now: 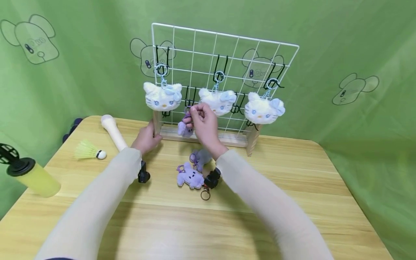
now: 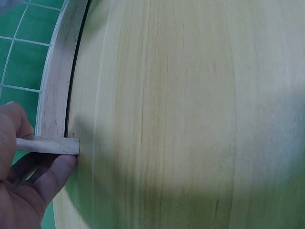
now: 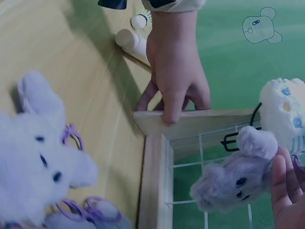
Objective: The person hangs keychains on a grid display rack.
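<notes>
My left hand [image 1: 146, 139] grips the wooden side foot [image 2: 50, 144] of a white wire grid rack [image 1: 152, 36], thumb on one face and fingers on the other. My right hand [image 1: 206, 124] pinches a purple plush keychain [image 1: 184, 130] near its ring, in front of the grid at a lower black hook [image 1: 190, 94]. In the right wrist view the plush [image 3: 233, 183] hangs sideways beside the fingertips. White cat-head plush keychains hang from the upper hooks: left [image 1: 162, 97], middle [image 1: 224, 104], partly behind the right hand, and right [image 1: 264, 109].
Below my right hand, purple plush keychains [image 1: 191, 177] lie on the wooden table [image 1: 156, 224], with a metal ring [image 1: 205, 195] beside them. On the left are a white microphone-shaped object [image 1: 113, 131], a shuttlecock [image 1: 89, 151] and a yellow bottle [image 1: 39, 180]. Green cloth hangs behind.
</notes>
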{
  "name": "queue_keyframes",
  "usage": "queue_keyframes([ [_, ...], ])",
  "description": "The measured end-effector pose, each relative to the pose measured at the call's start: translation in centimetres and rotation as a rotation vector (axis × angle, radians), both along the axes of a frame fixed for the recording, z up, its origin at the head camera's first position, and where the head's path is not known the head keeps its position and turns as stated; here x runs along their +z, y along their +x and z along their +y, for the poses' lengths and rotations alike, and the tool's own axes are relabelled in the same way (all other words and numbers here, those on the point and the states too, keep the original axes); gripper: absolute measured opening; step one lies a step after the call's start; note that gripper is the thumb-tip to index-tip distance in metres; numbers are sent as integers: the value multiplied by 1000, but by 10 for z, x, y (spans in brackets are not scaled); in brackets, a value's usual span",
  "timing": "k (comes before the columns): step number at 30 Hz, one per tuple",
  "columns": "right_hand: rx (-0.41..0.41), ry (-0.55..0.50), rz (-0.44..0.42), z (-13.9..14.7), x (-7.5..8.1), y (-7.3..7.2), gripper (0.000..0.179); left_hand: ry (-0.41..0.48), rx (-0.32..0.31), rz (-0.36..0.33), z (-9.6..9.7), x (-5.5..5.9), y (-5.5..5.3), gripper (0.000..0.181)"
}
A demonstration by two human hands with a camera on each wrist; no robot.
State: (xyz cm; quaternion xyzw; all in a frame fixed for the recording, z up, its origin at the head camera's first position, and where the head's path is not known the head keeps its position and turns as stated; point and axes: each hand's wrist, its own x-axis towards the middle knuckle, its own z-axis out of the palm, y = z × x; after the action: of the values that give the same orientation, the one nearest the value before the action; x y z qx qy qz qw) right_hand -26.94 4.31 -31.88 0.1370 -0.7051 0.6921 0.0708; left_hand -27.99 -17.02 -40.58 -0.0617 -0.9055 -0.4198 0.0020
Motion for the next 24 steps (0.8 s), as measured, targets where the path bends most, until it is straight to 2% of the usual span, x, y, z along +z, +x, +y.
queue_keyframes([
  [8,-68,-18,-27,-11,-3,-2,26,-1,-5,8,0,0,0,71],
  [14,-140,63,11,-16,-4,-7,26,-6,-4,14,-2,-3,-3,72],
  [24,-190,171,27,-20,-4,-11,26,-12,-1,21,-3,-4,-4,70],
])
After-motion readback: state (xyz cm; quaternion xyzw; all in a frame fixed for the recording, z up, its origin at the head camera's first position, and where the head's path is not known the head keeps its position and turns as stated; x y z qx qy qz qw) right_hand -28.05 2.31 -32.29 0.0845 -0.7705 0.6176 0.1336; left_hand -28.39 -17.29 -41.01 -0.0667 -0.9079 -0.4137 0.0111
